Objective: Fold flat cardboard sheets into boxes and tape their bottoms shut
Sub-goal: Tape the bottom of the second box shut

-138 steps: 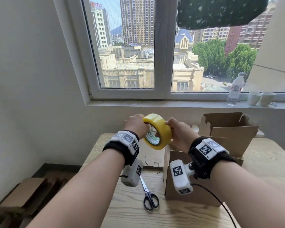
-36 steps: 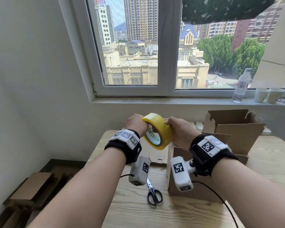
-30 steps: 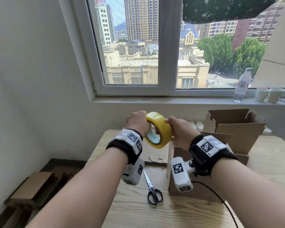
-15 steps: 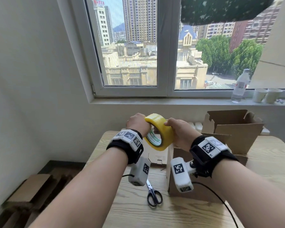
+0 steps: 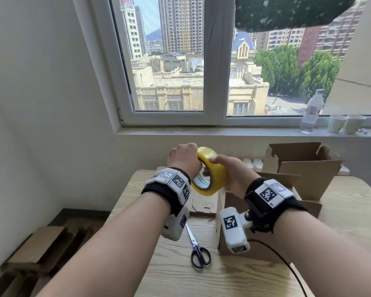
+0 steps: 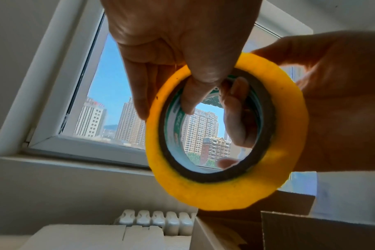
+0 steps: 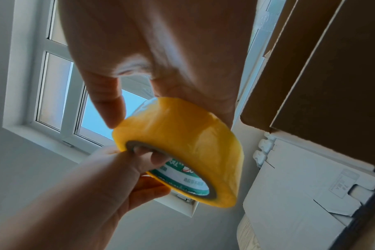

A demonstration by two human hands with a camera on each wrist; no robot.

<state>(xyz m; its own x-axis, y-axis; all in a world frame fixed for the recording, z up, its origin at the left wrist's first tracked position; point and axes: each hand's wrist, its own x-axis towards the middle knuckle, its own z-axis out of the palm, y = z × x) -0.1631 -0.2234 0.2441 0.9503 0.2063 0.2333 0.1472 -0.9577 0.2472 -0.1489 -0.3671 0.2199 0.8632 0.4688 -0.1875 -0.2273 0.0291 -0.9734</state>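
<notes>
Cardboard box (image 5: 251,243) is standing on the wooden table (image 5: 351,215), its flaps up, just below both raised hands. Left hand (image 5: 183,156) is gripping the yellow tape roll (image 5: 214,172), fingers hooked through its core and thumb on the rim. Right hand (image 5: 234,172) is clasping the roll's outer band, thumb (image 7: 109,101) pressing on top. Scissors (image 5: 198,250) are lying on the table beside the box. Another opened box (image 5: 304,166) is sitting behind it, near the windowsill (image 5: 223,132).
</notes>
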